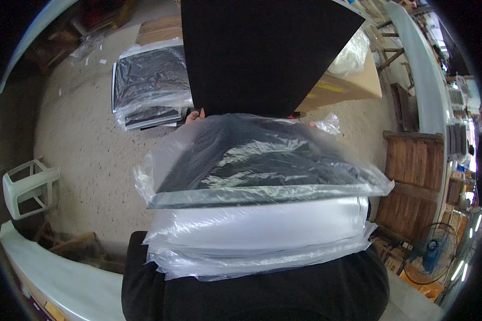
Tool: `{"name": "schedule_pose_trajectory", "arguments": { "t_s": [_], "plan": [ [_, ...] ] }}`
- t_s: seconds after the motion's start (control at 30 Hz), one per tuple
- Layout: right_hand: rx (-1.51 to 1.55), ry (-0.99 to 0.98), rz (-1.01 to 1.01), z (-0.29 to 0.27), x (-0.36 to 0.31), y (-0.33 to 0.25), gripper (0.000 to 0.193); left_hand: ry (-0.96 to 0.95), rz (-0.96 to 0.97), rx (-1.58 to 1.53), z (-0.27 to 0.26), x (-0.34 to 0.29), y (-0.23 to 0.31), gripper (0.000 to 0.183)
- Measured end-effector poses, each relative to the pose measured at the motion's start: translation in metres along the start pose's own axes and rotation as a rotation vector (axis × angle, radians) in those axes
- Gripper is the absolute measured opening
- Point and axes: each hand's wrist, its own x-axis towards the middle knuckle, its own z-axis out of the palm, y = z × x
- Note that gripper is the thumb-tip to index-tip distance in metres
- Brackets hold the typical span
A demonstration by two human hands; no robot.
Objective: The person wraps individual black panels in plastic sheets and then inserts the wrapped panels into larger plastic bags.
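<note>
A large flat black sheet (251, 59) stands up ahead of me, its lower end meeting a clear plastic bag (262, 160). Dark material shows through the bag, which slopes down toward my lap. At the bag's far left corner, beside the sheet's edge, my left hand (194, 116) grips the plastic with its thumb up. My right hand (311, 124) is at the far right corner, mostly hidden behind the plastic; its fingers are too covered to read. Under the bag, a pile of white, plastic-covered sheets (262, 220) rests across my lap.
Plastic-wrapped dark panels (152, 77) lie on the floor at far left. A cardboard box (348, 88) holding clear plastic (352, 56) is at far right. A white stool (31, 187) lies on the left. Wooden panels (412, 182) and a fan (431, 259) are on the right.
</note>
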Motion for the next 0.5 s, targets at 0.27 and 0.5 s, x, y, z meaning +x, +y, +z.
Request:
{"name": "schedule_pose_trajectory", "arguments": {
  "t_s": [0.27,0.5],
  "plan": [
    [0.168,0.194,0.023,0.017,0.036,0.055,0.037,-0.09,0.012,0.088,-0.014,0.0,0.004,0.005],
    [-0.155,0.022,-0.379,0.021,0.098,-0.004,0.044,-0.13,0.006,0.97,0.02,0.015,0.041,0.016]
  ]
}}
